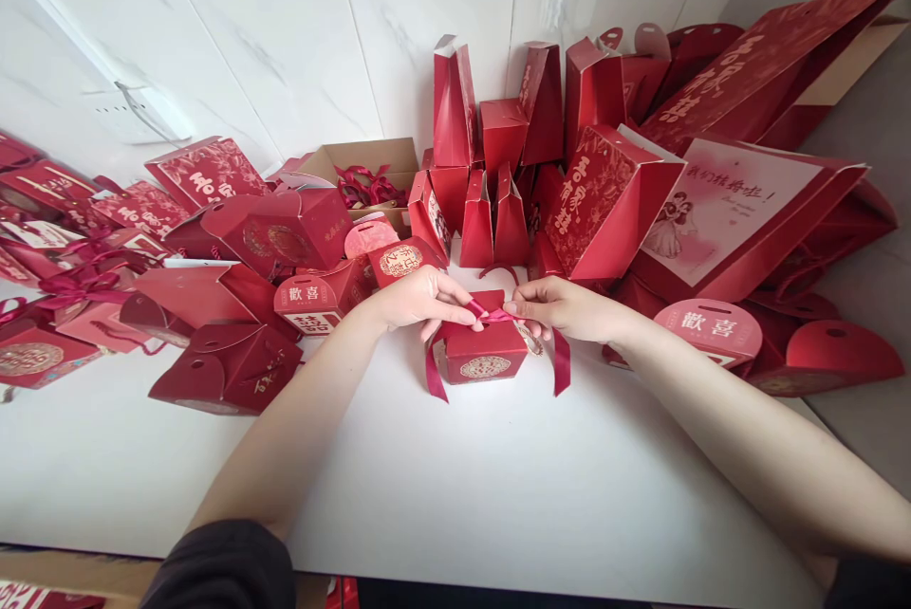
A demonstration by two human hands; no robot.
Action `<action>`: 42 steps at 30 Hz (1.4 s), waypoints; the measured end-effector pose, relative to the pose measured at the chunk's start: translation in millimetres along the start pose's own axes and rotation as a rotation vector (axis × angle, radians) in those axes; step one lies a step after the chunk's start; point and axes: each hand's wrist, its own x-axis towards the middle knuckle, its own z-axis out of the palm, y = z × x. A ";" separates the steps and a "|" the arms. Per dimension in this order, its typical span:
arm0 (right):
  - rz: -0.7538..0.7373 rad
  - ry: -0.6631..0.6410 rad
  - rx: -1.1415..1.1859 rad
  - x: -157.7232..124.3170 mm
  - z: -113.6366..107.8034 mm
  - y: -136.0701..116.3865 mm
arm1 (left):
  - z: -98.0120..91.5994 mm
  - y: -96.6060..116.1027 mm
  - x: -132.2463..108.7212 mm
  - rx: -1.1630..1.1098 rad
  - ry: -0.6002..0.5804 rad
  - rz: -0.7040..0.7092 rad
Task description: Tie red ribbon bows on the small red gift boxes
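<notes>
A small red gift box (pixel 488 364) with a gold round emblem stands on the white table between my hands. A dark red satin ribbon (pixel 562 367) crosses over its top, and its two tails hang down at the left and right of the box. My left hand (pixel 428 299) pinches the ribbon between thumb and forefinger just above the box lid. On the other side my right hand (pixel 553 305) grips the ribbon close to the crossing point. The fingers of both hands are closed. A small beaded ring-like trinket hangs at the box's right side, partly hidden by my right hand.
Many red gift boxes and bags crowd the table (pixel 427 495) along the wall, such as a tilted box (pixel 228 367) on the left and a pink-labelled bag (pixel 733 211) on the right. Behind them, a cardboard box (pixel 395 158) holds ribbon bows. A wall socket (pixel 135 116) has a cable.
</notes>
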 end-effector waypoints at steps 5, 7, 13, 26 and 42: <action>-0.070 -0.058 0.063 -4.9 -3.1 -9.6 | 1.3 -0.8 0.6 0.018 0.044 -0.010; -0.142 -0.079 0.051 -7.6 -3.0 -12.8 | 2.7 0.0 0.6 0.014 0.071 -0.017; -0.359 -0.005 -0.047 -8.5 6.2 -15.2 | 10.0 6.2 1.3 0.072 0.121 -0.052; -0.491 0.176 -0.355 -2.5 21.1 -7.2 | 17.2 10.4 3.2 0.100 0.081 -0.017; -0.310 0.158 -0.051 -5.7 22.1 -5.6 | 20.8 13.0 3.4 0.097 0.176 -0.035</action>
